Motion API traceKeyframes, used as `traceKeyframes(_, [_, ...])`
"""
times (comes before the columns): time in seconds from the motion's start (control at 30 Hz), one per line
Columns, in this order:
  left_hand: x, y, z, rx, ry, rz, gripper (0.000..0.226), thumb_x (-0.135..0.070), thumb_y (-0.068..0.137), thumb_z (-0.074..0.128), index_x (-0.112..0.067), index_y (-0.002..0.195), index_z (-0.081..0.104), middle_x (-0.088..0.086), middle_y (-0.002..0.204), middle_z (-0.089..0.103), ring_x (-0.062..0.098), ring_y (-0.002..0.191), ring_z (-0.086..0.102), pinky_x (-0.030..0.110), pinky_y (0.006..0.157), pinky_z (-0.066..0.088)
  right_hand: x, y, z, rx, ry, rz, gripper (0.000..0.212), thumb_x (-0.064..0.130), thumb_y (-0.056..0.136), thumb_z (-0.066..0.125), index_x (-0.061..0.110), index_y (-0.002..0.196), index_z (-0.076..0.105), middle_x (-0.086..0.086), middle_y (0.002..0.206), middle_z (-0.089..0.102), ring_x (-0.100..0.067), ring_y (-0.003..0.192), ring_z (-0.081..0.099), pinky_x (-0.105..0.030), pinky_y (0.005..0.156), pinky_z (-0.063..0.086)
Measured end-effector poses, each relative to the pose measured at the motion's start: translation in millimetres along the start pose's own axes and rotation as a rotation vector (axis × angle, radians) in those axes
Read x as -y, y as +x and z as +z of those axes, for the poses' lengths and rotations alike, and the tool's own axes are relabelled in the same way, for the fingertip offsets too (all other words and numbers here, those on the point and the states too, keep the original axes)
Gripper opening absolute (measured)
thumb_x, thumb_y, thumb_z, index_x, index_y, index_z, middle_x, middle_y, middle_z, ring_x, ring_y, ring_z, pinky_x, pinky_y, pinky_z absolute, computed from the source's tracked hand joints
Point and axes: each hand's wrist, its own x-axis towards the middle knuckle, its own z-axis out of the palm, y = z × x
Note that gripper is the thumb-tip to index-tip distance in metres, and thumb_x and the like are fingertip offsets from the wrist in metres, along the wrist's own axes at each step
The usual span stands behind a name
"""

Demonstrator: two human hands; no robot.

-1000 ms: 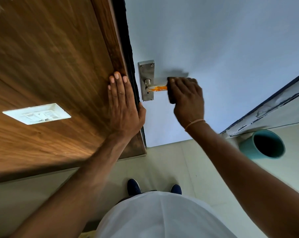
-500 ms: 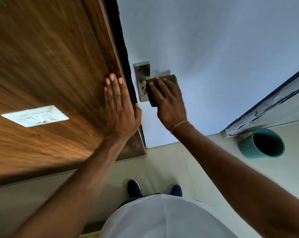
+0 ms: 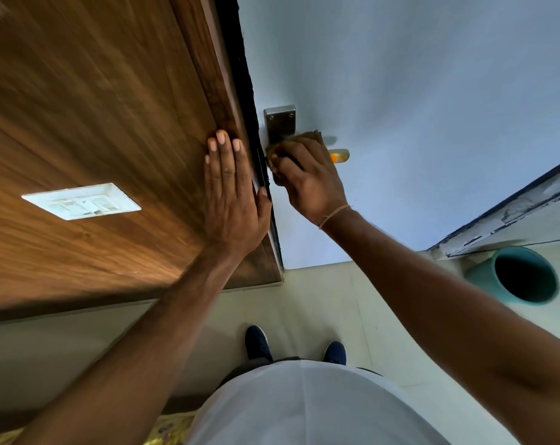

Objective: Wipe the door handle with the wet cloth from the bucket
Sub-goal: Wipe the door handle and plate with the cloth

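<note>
Handle: your lever's orange tip [image 3: 339,156] juts past the cloth, near the door's left edge.
Cloth: brown cloth [image 3: 307,139], clutched in your right hand [image 3: 310,184], covers the plate [image 3: 280,123].
Left hand: your left hand [image 3: 232,194] lies flat, fingers spread, on the wooden frame [image 3: 111,123].
Nearby: teal bucket [image 3: 516,276] on the floor.

door handle [image 3: 338,155]: mostly hidden by right hand [image 3: 310,179] | cloth [image 3: 307,138]: mostly covered

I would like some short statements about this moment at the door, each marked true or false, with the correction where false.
1. The right hand presses a cloth against the door handle. True.
2. The left hand holds the cloth. False: it lies flat and open on the wooden panel.
3. The bucket stands on the floor at the right. True.
4. The handle's orange tip is fully covered. False: it shows beyond the right hand.
</note>
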Motion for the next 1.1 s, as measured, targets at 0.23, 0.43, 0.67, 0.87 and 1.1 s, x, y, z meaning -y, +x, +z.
traceKeyframes(0.23, [0.1,1.7,3.3,-0.027,0.012,0.004,0.081,-0.024,0.104,0.058,0.007,0.166,0.018,0.034,0.173,0.023,0.048,0.164,0.02,0.051,0.138,0.013,-50.3,-20.7,-28.8,-0.069,0.01,-0.019,0.01,0.008,0.101,0.07,0.002,0.103,0.079,-0.016,0.116,0.075,-0.041,0.108,0.068,-0.042,0.093,0.055])
traceKeyframes(0.43, [-3.5,1.8,5.4,-0.017,0.027,-0.019,0.081,-0.029,0.105,0.057,0.011,0.165,0.02,0.036,0.172,0.023,0.051,0.163,0.021,0.054,0.137,0.015,-20.9,0.1,-7.7,-0.057,0.043,-0.054,0.008,0.005,0.1,0.071,0.004,0.096,0.078,-0.015,0.107,0.075,-0.04,0.101,0.069,-0.048,0.084,0.055])
traceKeyframes(0.67, [-10.3,2.0,3.6,0.002,0.019,-0.048,0.084,-0.027,0.103,0.059,0.012,0.165,0.018,0.038,0.172,0.021,0.053,0.163,0.02,0.057,0.137,0.019,-43.6,-9.7,-24.2,-0.062,0.049,-0.077,0.009,0.01,0.099,0.075,0.002,0.099,0.078,-0.016,0.111,0.076,-0.04,0.103,0.07,-0.047,0.089,0.056])
traceKeyframes(0.87, [-15.2,2.8,2.2,0.004,0.0,-0.072,0.086,-0.028,0.103,0.06,0.012,0.164,0.016,0.039,0.171,0.021,0.054,0.162,0.02,0.057,0.137,0.02,-50.7,-16.1,-31.7,-0.068,0.031,0.029,0.009,0.008,0.099,0.072,0.004,0.093,0.078,-0.011,0.108,0.077,-0.038,0.101,0.068,-0.044,0.081,0.057])
traceKeyframes(1.1, [-13.4,3.7,6.9,-0.01,0.008,-0.073,0.083,-0.03,0.104,0.06,0.015,0.162,0.021,0.042,0.169,0.025,0.056,0.16,0.024,0.06,0.135,0.023,-29.3,-2.9,-12.5,-0.025,0.017,-0.079,0.007,0.01,0.1,0.072,0.007,0.104,0.077,-0.013,0.115,0.076,-0.038,0.107,0.07,-0.046,0.091,0.055])
